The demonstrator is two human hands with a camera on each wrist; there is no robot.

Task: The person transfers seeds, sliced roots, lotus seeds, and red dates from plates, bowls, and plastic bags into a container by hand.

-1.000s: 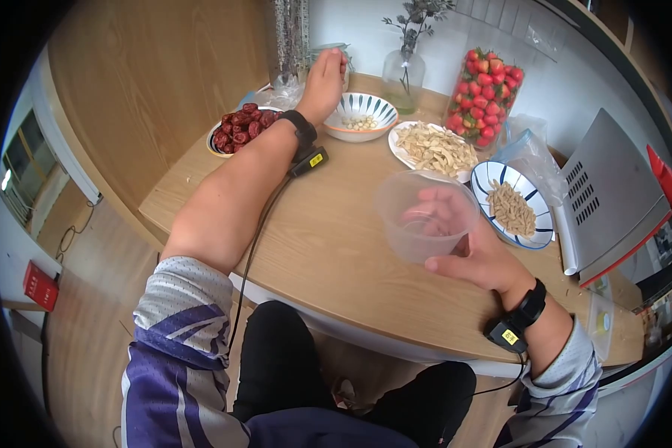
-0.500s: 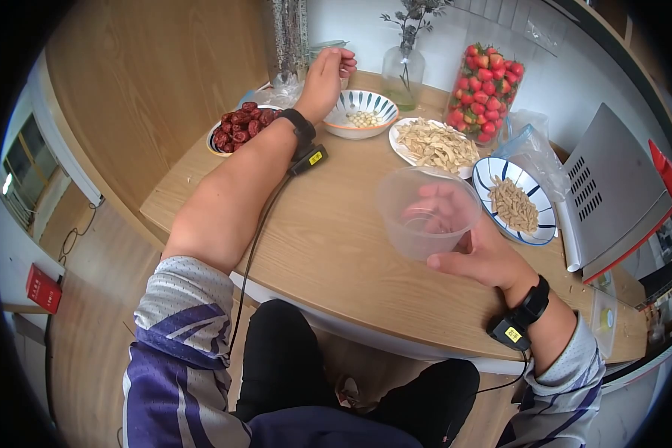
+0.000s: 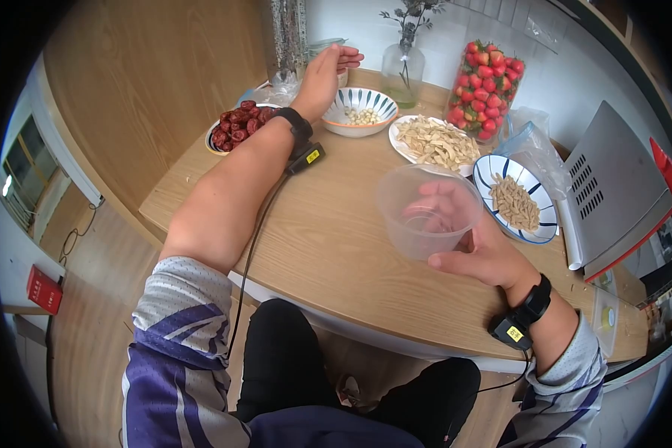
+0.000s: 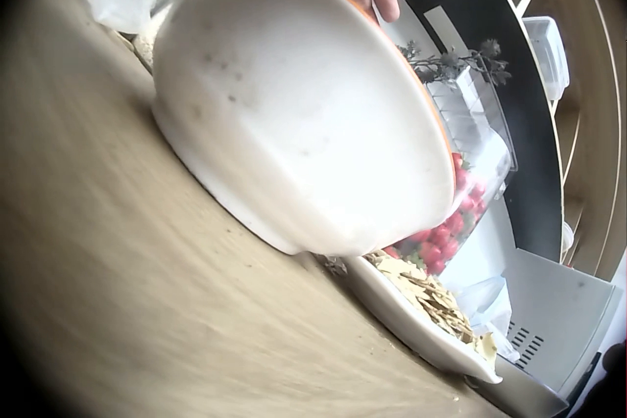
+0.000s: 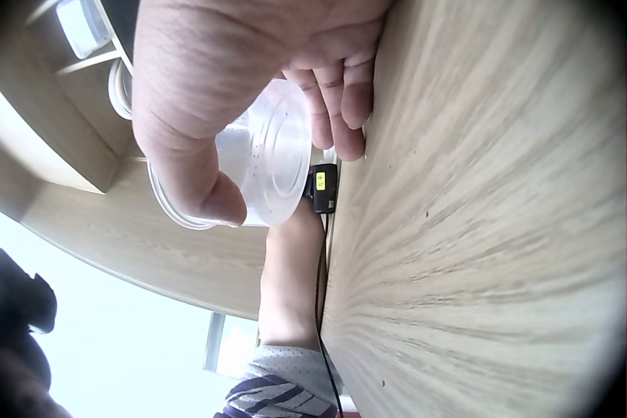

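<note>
My left hand [image 3: 325, 78] hovers at the left rim of a white bowl [image 3: 360, 133] with an orange edge and dark green stripes, its fingers stretched out to the right. Small pale seeds [image 3: 363, 117] lie in this bowl. From the left wrist view, the bowl's white outer wall [image 4: 294, 114] fills the middle and hides most of the fingers. Over the table's right half, my right hand [image 3: 489, 254] grips a clear plastic tub [image 3: 405, 237] from its right side. The right wrist view shows the thumb [image 5: 211, 193] pressed along the tub's wall.
Red dates [image 3: 239, 128] fill a bowl at the left. Dried pale slices [image 3: 437, 143] heap on a white plate; short tan sticks [image 3: 514, 205] lie in a blue-striped bowl. Behind stand a glass vase [image 3: 403, 78] and a clear container of strawberries [image 3: 487, 89]. A grey panel [image 3: 612, 194] borders the right.
My left hand's fingers, bunched together before, have straightened and reach further right over the bowl's back rim. The right hand and the tub stay nearly in place.
</note>
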